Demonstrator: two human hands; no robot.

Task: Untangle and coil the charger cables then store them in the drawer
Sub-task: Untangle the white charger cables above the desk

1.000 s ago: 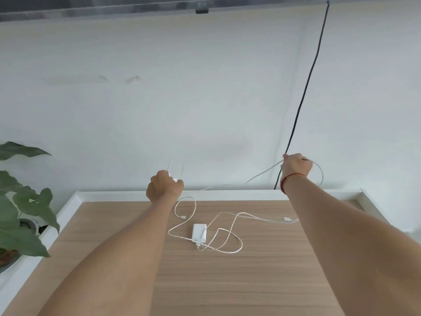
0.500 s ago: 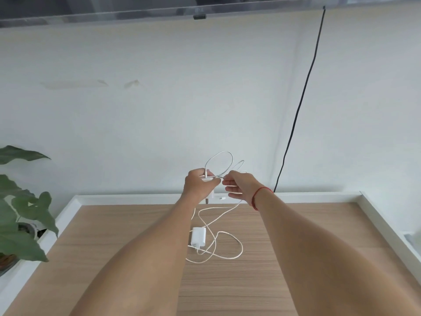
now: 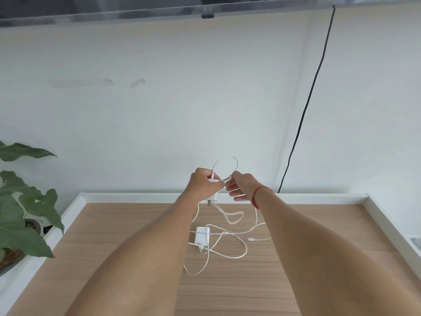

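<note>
Both hands raised over tabletop [image 3: 227, 293], looping a white cable [image 3: 225, 166].
Left hand [image 3: 202, 183] grips cable and plug adapter [image 3: 212, 198]; right hand [image 3: 241, 185] pinches the loop; second charger [image 3: 201, 236] lies tangled below.

Open worktop near and at both sides; clutter in the middle

The worktop [image 3: 227, 293] lies bare in front and along both sides, while loose white cable [image 3: 230, 255] and a white adapter [image 3: 201, 236] sprawl across its centre. A raised white rim [image 3: 136, 197] bounds the far edge, plant leaves [image 3: 22, 224] crowd the left, and a black cord [image 3: 305, 110] hangs down the wall.
</note>
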